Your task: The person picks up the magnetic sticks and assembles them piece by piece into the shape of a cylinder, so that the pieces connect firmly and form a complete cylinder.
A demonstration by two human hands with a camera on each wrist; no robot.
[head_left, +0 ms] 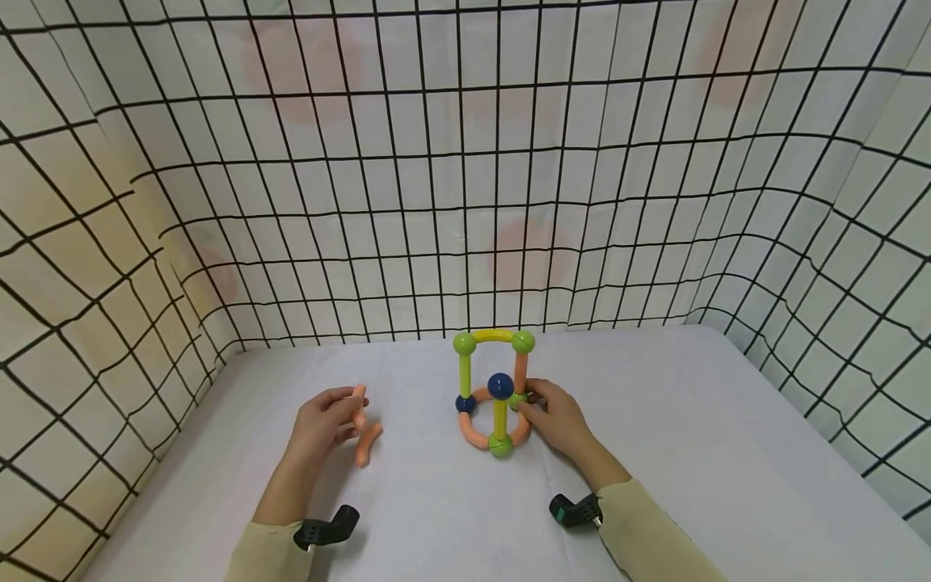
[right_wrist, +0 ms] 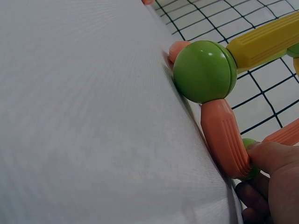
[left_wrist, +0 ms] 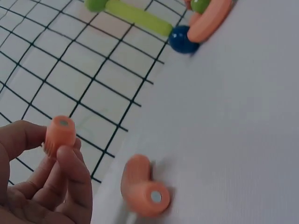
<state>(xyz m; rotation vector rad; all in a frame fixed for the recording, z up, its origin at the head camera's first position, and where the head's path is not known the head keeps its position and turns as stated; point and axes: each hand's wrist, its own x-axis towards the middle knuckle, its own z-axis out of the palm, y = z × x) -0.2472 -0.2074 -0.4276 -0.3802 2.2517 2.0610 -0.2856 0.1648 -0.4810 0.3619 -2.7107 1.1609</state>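
At the left, my left hand (head_left: 324,420) pinches an orange magnetic rod (left_wrist: 61,133) between thumb and fingers, its pale end showing in the left wrist view. Just below that hand a curved orange rod (head_left: 368,444) lies on the table. My right hand (head_left: 558,416) grips the green ball at the right of a magnetic ball-and-rod structure (head_left: 474,436). Curved orange rods form its ring base. A yellow rod (head_left: 500,419) stands at the front, topped by a dark blue ball (head_left: 500,385). Behind it, two uprights carry green balls (head_left: 464,343) joined by a curved yellow rod (head_left: 493,334).
A white cloth covers the table (head_left: 436,517). White walls with a black grid (head_left: 436,178) enclose the back and both sides. Each wrist wears a black camera band, one on the left wrist (head_left: 327,527) and one on the right (head_left: 576,511).
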